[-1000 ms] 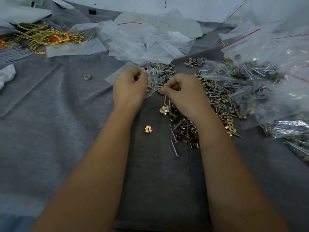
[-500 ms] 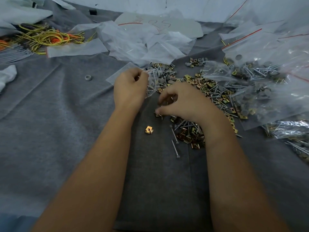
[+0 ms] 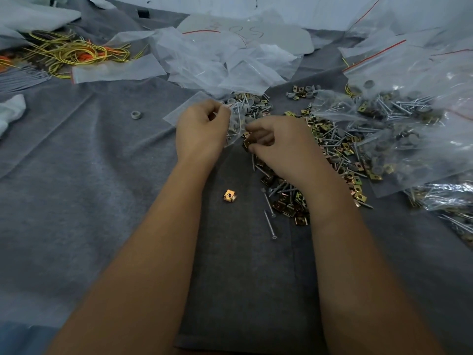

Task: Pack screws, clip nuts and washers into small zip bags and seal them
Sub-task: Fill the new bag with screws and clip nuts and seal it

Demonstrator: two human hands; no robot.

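One small zip bag (image 3: pixel 234 124) hangs from the left hand (image 3: pixel 202 130), its mouth up and its long side running down toward the grey cloth (image 3: pixel 89 175); grey washers and a few screws show through the plastic; the left hand's fingers are curled, pinching the bag's top edge. Just right of the bag, the right hand (image 3: pixel 279 144) has its fingers bent, thumb and fingertips pinching a brass clip nut (image 3: pixel 247 143) right beside the bag's lower edge. Under and beyond that hand lies the loose pile of screws, clip nuts and washers (image 3: pixel 330 149); one clip nut (image 3: pixel 229 196) sits alone between the forearms; a lone screw (image 3: pixel 270 224) lies near it, pointing toward the viewer; a single washer (image 3: pixel 136 114) rests well to the left. Filled bags (image 3: pixel 409 119) crowd the right; empty bags (image 3: pixel 217 62) lie behind; yellow wires (image 3: pixel 76 51) sit far left.
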